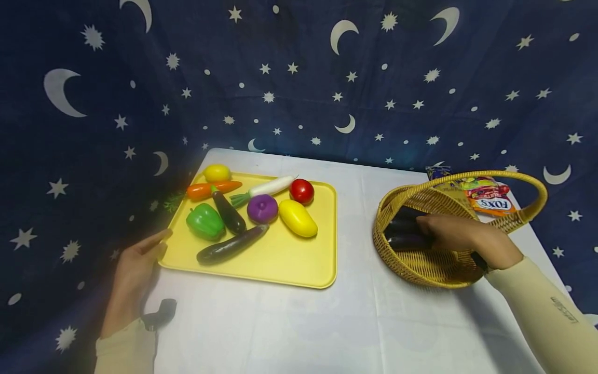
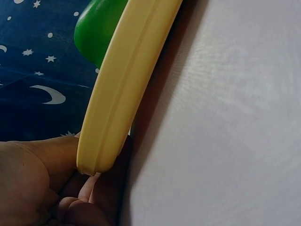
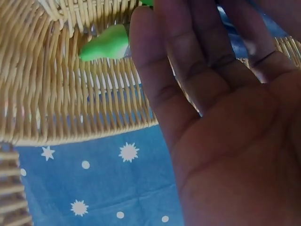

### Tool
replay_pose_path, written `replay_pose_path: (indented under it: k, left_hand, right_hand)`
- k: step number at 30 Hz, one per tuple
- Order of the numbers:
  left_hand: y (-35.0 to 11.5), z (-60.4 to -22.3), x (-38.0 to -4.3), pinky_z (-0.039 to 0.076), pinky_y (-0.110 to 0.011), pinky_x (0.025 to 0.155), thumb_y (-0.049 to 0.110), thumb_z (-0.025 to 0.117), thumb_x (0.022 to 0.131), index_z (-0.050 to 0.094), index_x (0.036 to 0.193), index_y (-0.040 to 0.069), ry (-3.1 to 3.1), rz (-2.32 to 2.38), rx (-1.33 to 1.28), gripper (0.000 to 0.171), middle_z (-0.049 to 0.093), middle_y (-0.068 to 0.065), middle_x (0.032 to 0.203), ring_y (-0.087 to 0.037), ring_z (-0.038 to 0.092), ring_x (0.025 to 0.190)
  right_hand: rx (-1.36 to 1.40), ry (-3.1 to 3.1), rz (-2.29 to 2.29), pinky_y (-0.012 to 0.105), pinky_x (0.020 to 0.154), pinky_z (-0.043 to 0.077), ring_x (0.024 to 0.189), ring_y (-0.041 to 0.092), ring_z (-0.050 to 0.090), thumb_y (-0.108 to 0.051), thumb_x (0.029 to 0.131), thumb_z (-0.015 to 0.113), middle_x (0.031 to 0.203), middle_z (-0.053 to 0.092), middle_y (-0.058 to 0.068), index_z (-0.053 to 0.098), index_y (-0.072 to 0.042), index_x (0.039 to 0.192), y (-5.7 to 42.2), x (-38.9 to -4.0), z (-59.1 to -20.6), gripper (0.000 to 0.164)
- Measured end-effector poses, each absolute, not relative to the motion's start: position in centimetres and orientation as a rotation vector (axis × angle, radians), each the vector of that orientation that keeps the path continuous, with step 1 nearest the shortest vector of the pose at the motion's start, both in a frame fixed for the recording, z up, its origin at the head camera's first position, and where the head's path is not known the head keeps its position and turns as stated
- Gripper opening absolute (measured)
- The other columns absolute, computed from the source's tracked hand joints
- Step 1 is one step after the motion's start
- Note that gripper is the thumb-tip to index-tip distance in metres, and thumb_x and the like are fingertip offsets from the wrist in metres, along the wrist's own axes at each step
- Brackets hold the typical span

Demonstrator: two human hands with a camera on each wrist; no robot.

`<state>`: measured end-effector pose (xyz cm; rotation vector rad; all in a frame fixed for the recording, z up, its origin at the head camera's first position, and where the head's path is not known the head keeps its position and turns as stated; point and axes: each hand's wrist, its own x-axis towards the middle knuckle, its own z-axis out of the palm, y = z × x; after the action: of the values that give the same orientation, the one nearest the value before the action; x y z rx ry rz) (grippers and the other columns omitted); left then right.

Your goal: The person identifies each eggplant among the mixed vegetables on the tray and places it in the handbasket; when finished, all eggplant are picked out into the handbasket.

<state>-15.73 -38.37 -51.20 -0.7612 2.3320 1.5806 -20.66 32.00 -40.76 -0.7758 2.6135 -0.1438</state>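
My left hand [image 1: 133, 272] grips the front left corner of a yellow tray [image 1: 289, 265]; the left wrist view shows the thumb against the rim and fingers beneath it. My right hand [image 1: 460, 235] reaches into a wicker basket [image 1: 388, 259], fingers fairly straight against dark eggplants [image 1: 406, 243]. A green stem end [image 3: 108, 44] shows beside those fingers in the right wrist view; the fingertips are partly hidden. On the tray lie two eggplants [image 1: 232, 246], a green bell pepper [image 1: 205, 222], a carrot [image 1: 201, 191], a white radish [image 1: 273, 186], a purple round vegetable [image 1: 262, 209] and a yellow mango-like fruit [image 1: 298, 218].
A lemon [image 1: 217, 173] and a red tomato-like fruit [image 1: 301, 191] also sit on the tray. Behind the basket's tall handle [image 1: 495, 175] lie snack bags [image 1: 490, 197]. A dark star-and-moon cloth [image 1: 299, 104] hangs behind the white table [image 1: 327, 332].
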Motion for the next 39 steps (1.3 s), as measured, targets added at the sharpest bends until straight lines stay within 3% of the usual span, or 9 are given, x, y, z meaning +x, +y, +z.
replay_pose_path:
  k: [10,15,18,24,27,32,34,39]
  left_hand:
    - [-38.5,-51.3,-16.2,0.019,-0.063,0.135,0.048,0.056,0.109,0.054,0.154,0.044,2.302,1.577,-0.823,0.045,0.030,0.007,0.176,-0.029,0.016,0.168]
    - [-38.6,-50.8,-16.0,0.018,-0.063,0.135,0.049,0.056,0.109,0.054,0.155,0.042,2.313,1.599,-0.777,0.047,0.029,0.006,0.177,-0.028,0.015,0.168]
    - [-38.7,-51.0,-16.2,0.020,-0.062,0.135,0.051,0.057,0.108,0.054,0.155,0.041,2.310,1.613,-0.759,0.048,0.030,0.005,0.177,-0.028,0.017,0.167]
    - [-38.8,-51.5,-16.1,0.021,-0.063,0.134,0.053,0.057,0.108,0.054,0.155,0.040,2.321,1.592,-0.739,0.049,0.031,0.004,0.176,-0.029,0.018,0.167]
    - [-38.7,-51.4,-16.0,0.019,-0.064,0.134,0.054,0.057,0.107,0.054,0.155,0.041,2.324,1.585,-0.738,0.050,0.030,0.004,0.176,-0.030,0.016,0.167]
    - [-38.7,-51.5,-15.7,0.017,-0.064,0.135,0.055,0.057,0.107,0.054,0.155,0.041,2.315,1.583,-0.743,0.050,0.029,0.004,0.177,-0.031,0.015,0.168]
    - [-38.7,-51.5,-15.8,0.019,-0.063,0.135,0.053,0.058,0.107,0.054,0.155,0.040,2.312,1.594,-0.750,0.050,0.029,0.004,0.176,-0.030,0.016,0.168]
    - [-38.6,-51.2,-15.9,0.024,-0.060,0.134,0.049,0.057,0.109,0.054,0.156,0.038,2.309,1.611,-0.753,0.048,0.030,0.004,0.176,-0.029,0.019,0.167]
  right_hand:
    - [-0.761,2.652,-0.093,0.031,0.068,0.049,0.079,0.013,0.053,-0.002,0.074,0.091,0.087,0.057,-0.002,0.060,-0.012,0.098,31.9,-21.2,-42.1,0.041]
    - [-0.692,2.671,-0.116,0.048,0.080,0.061,0.091,0.024,0.065,-0.007,0.080,0.091,0.104,0.061,0.012,0.057,-0.005,0.115,31.9,-20.8,-42.2,0.049]
    - [-0.661,2.690,-0.121,0.058,0.086,0.062,0.098,0.035,0.070,-0.011,0.083,0.089,0.115,0.061,0.022,0.053,-0.003,0.121,32.1,-20.6,-42.6,0.053]
    - [-0.666,2.715,-0.096,0.063,0.087,0.061,0.101,0.043,0.070,-0.014,0.084,0.090,0.121,0.060,0.030,0.050,-0.002,0.125,32.6,-20.5,-43.5,0.058]
    - [-0.633,2.693,-0.125,0.060,0.090,0.061,0.103,0.040,0.069,-0.015,0.086,0.088,0.119,0.062,0.027,0.054,-0.001,0.124,32.1,-20.0,-42.4,0.053]
    - [-0.696,2.813,-0.196,0.039,0.077,0.057,0.089,0.017,0.061,-0.005,0.088,0.082,0.098,0.063,0.003,0.061,-0.010,0.106,30.8,-18.5,-40.3,0.028]
    - [-0.708,2.908,-0.215,0.033,0.073,0.054,0.085,0.011,0.057,-0.004,0.092,0.079,0.095,0.063,-0.002,0.063,-0.011,0.106,29.8,-17.2,-38.6,0.022]
    - [-0.881,3.139,-0.296,0.019,0.070,0.049,0.082,-0.002,0.054,-0.008,0.092,0.082,0.092,0.062,-0.015,0.067,-0.020,0.110,26.1,-13.5,-34.0,0.026]
